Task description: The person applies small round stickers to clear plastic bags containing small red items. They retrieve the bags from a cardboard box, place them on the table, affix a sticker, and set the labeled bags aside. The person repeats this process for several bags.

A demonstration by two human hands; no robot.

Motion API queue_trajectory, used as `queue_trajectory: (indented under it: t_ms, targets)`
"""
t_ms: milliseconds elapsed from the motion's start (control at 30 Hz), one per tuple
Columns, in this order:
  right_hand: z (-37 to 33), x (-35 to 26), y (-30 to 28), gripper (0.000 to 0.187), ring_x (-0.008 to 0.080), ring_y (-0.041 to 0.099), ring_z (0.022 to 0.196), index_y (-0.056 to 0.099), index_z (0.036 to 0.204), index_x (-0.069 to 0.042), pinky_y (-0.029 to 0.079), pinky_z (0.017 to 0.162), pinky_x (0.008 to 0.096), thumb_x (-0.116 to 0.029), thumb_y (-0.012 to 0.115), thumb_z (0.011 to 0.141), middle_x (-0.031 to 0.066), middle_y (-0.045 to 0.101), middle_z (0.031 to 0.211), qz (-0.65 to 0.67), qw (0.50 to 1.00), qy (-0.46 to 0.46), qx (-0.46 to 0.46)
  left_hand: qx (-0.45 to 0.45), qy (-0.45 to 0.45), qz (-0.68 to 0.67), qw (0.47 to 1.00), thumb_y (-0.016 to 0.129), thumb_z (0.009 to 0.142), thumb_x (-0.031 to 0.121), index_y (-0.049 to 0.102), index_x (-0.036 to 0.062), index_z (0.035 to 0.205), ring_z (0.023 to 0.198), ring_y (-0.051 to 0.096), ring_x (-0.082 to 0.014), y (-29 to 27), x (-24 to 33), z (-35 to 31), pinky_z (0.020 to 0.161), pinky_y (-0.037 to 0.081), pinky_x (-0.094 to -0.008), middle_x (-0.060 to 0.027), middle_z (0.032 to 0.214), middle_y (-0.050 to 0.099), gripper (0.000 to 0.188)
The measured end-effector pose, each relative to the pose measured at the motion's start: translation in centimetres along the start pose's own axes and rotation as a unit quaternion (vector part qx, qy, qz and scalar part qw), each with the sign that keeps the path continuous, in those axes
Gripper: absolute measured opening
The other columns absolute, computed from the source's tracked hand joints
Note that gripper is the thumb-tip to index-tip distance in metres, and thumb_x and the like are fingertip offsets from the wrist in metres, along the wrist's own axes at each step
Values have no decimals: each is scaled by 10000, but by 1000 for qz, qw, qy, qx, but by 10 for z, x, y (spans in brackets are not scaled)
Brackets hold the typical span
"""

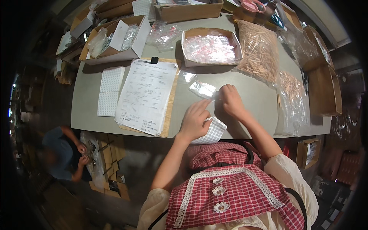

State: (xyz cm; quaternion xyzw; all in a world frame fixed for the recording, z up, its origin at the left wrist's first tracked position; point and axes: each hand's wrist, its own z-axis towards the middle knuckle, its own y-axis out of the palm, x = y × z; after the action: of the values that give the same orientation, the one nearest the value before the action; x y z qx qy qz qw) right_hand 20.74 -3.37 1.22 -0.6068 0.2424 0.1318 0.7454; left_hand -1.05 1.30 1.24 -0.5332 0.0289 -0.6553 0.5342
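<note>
My left hand [196, 119] grips a white sheet of round grey stickers [215, 131] under its curled fingers, at the table's near edge. Its index finger reaches forward to the near end of a small clear plastic bag [202, 89] lying flat on the table. Just right of that bag, my right hand [231, 100] is closed in a pinch. Whatever lies between its fingertips is too small or hidden to make out.
A clipboard of printed sheets [147, 96] lies left, beside more sticker sheets [111, 91]. Farther back stand a box of small clear bags [212, 63] and a divided white box [140, 40]. Right are bags of wooden dowels [257, 50]. Another person [61, 153] works at lower left.
</note>
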Motion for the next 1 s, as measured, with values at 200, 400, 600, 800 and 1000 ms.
queue_trajectory:
  t_ms: [200, 400, 600, 800, 1000]
  targets:
    - [77, 14, -37, 150, 293, 615, 706, 598, 975, -5, 484, 674, 370, -153, 624, 983, 147, 638, 809, 152, 967, -21, 202, 15, -54, -19, 998, 746, 799, 94, 628, 17, 829, 1255, 581, -360, -3, 0, 1, 1075, 422, -448, -164, 1330, 648, 144]
    - [120, -1, -60, 292, 359, 642, 1000, 642, 1188, -33, 506, 861, 420, -132, 705, 920, 175, 665, 1141, -80, 965, -131, 212, 134, -133, -59, 980, 748, 825, 64, 659, 13, 867, 1123, 671, -302, -7, -9, -7, 952, 515, -394, -132, 1231, 711, 111]
    - [21, -20, -50, 340, 241, 672, 989, 667, 1156, -17, 524, 862, 361, -207, 754, 887, 133, 706, 1077, 200, 944, -86, -247, 173, -156, -107, 967, 736, 846, 29, 693, 3, 936, 1031, 706, -259, -8, -8, -7, 893, 540, -346, -124, 1137, 743, 103]
    - [-5, -23, -41, 196, 206, 662, 738, 665, 969, -15, 515, 696, 346, -143, 764, 860, 100, 707, 828, 261, 937, 78, -220, 157, -222, -191, 943, 775, 800, 63, 716, 53, 1006, 1026, 696, -305, -8, -9, -9, 896, 521, -384, -115, 1101, 747, 215]
    - [-13, -32, -49, 197, 277, 667, 741, 642, 932, -11, 527, 695, 366, -114, 777, 832, 147, 686, 831, 190, 964, 36, -185, 126, -98, 24, 987, 751, 816, 74, 724, 63, 978, 957, 662, -267, -20, 16, 17, 951, 474, -393, -89, 1017, 730, 164]
